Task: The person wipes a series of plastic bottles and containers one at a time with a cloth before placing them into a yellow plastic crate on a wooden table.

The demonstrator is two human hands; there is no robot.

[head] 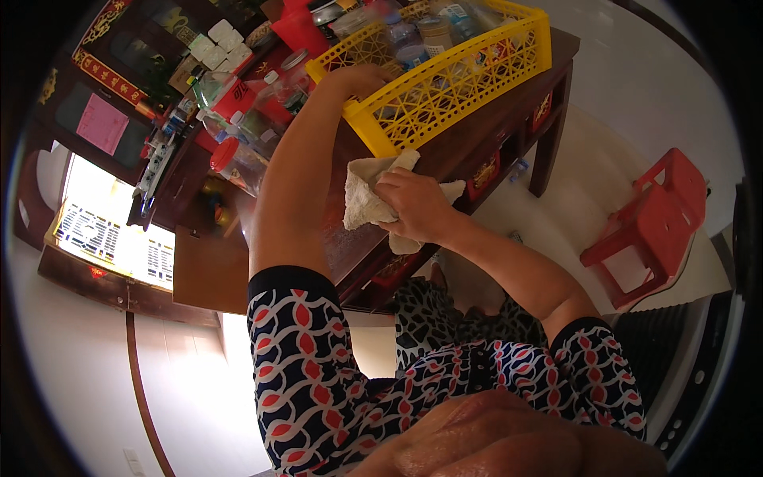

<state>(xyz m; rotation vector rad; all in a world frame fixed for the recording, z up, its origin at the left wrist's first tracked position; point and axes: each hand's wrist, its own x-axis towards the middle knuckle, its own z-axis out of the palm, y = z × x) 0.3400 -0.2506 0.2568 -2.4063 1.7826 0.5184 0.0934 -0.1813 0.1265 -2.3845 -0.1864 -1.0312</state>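
My left hand [366, 80] reaches over the left end of a yellow plastic lattice crate [390, 140]; its fingers are partly hidden by the crate wall, and I cannot tell whether they grip anything. Plastic bottles [407, 42] and a brown-contents jar [436, 37] stand inside the crate, which rests on a dark red wooden table [357, 253]. Just below the crate's near corner, my right hand [414, 203] is closed on a cream cloth [365, 194], bunched under the palm with its ends spreading over the table's edge.
Left of my left arm stand a red-lidded clear jar [238, 164], several bottles [259, 134] and a red container [232, 98]. White packets [220, 45] lie farther back, by a dark cabinet [134, 59]. A red plastic stool [653, 229] stands on the floor at right.
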